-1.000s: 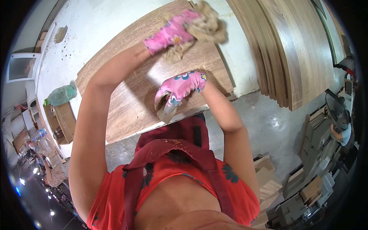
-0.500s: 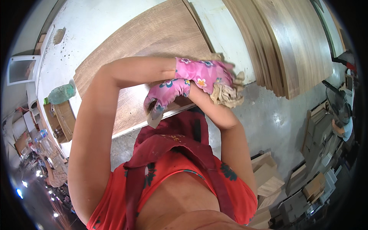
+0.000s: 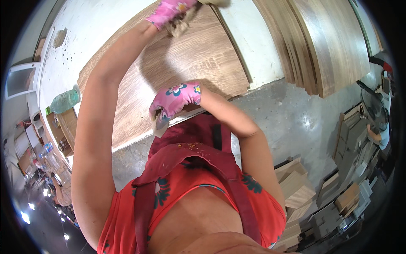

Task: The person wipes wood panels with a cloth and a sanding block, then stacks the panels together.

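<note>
A brown wood-grain panel (image 3: pixel 190 55) lies on the white worktable. My left hand (image 3: pixel 171 12), in a pink flowered glove, is stretched to the panel's far part, closed on a crumpled beige rag (image 3: pixel 179 26). Its fingers are partly cut off by the top edge of the picture. Close to my body, over the panel's near edge, my right hand (image 3: pixel 175 99) is curled in a matching glove. From its fingers sticks a small flat pale piece (image 3: pixel 159 128), whose kind I cannot make out. Pale smudges show on the panel between the hands.
A stack of wood-grain panels (image 3: pixel 330 46) stands at the right. On the left, a green plastic bottle (image 3: pixel 65 101) lies beside an open cardboard box (image 3: pixel 67 131). Wooden boards (image 3: pixel 296 186) stand low on the right, and a black fan (image 3: pixel 374 106) is farther right near another person.
My left hand has swung from over my right forearm to the panel's far part, carrying the rag. My right hand has shifted slightly left, still gripping the pale piece.
</note>
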`<action>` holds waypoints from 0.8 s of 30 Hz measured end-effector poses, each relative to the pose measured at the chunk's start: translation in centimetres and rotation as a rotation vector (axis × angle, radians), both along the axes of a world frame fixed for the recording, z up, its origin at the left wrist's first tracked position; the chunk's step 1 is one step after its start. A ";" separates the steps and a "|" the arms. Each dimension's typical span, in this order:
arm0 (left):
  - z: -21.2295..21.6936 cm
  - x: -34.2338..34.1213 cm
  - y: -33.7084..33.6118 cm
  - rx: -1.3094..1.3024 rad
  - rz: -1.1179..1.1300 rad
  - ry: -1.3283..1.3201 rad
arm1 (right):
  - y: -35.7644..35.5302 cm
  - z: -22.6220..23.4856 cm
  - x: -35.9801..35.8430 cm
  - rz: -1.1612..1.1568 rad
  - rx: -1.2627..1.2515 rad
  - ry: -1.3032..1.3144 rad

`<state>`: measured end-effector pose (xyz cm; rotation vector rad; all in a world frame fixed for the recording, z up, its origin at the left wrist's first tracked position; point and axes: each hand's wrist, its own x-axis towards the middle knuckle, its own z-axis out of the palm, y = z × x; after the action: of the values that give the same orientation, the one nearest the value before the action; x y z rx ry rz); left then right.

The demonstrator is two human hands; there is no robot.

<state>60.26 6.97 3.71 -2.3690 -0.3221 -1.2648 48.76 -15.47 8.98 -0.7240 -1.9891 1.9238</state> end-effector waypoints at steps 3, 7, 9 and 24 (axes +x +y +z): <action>5.4 -5.9 -10.4 -0.900 -0.481 0.545 | 0.4 -1.3 -1.3 0.067 -0.085 0.062; 4.9 -6.9 -18.5 -0.943 -0.878 0.689 | 0.5 -1.6 -1.1 0.129 -0.032 0.158; 5.0 -6.7 -19.4 -0.883 -0.967 0.698 | 0.3 -3.0 -0.6 0.089 -0.008 0.089; 3.2 -15.5 -2.3 -1.122 0.348 0.169 | 1.3 0.5 1.4 -0.166 -0.375 0.121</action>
<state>44.79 4.68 6.89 -3.0140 -1.6513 -0.7654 50.14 -14.16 9.52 -0.8097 -1.4637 2.2034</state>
